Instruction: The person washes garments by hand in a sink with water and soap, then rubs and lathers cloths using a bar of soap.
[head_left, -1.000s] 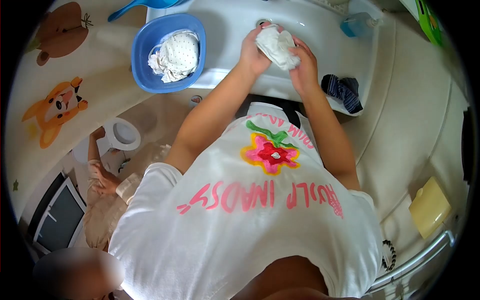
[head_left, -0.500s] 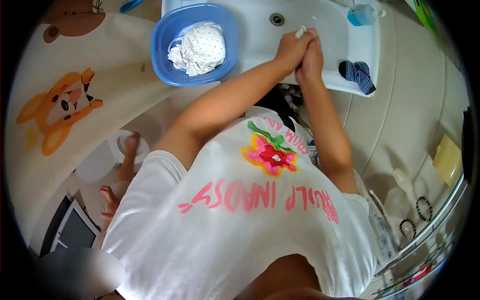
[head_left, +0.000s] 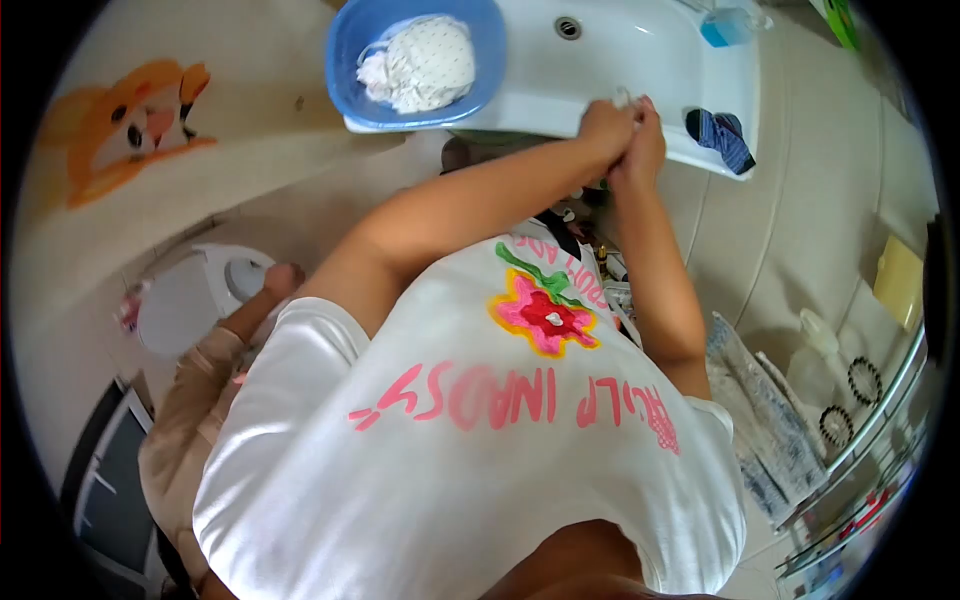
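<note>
Between the two hands, at the front rim of the sink (head_left: 640, 60), sits a small white cloth (head_left: 622, 96), almost wholly swallowed by the grip; only a pale scrap shows at the top, where the knuckles meet. The left hand (head_left: 603, 128) and the right hand (head_left: 643, 140) are pressed together, both clenched around that cloth, so neither is nearer to it than the other. So little of it shows that its long axis cannot be told. The hands hang right over the sink's near edge, with the bowl just beyond them and the drain (head_left: 568, 27) further away, ahead and slightly to the left.

To the left of the hands, close by, a blue basin (head_left: 350, 60) rests on the corner of the sink and holds a bundle of white dotted laundry (head_left: 420, 62). To the right of the hands, just beside them on the rim, lies a dark striped cloth (head_left: 722, 138). Beyond that, at the far right corner, stands a blue soap bottle (head_left: 728, 28). Both forearms reach forward from a white shirt with a flower print (head_left: 545, 312). Low on the left, well apart from the sink, another person's hand (head_left: 282, 280) touches a white toilet (head_left: 190, 300).
</note>
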